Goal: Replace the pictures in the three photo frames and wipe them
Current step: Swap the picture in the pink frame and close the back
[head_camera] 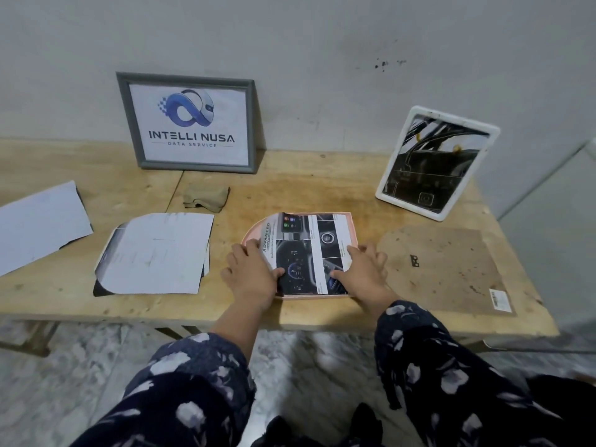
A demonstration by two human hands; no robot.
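Print (306,250) reads "ADVANCED"; grey frame (190,124) "INTELLI NUSA".

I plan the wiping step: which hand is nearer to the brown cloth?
Left. The left hand lies below the cloth; the right hand is farther right, on the picture.

Grey photo frame (191,124), standing at the table's back edge against the wall: sheet inside reads "INTELLI NUSA", smaller line "DATA SERVICE" below a blue logo. Printed picture (309,250) lying on the pink frame (353,230) near the front edge: "ADVANCED" along one side; other print too small to read. Sticker (500,299) on backing board (445,269), front right corner: barcode, illegible.
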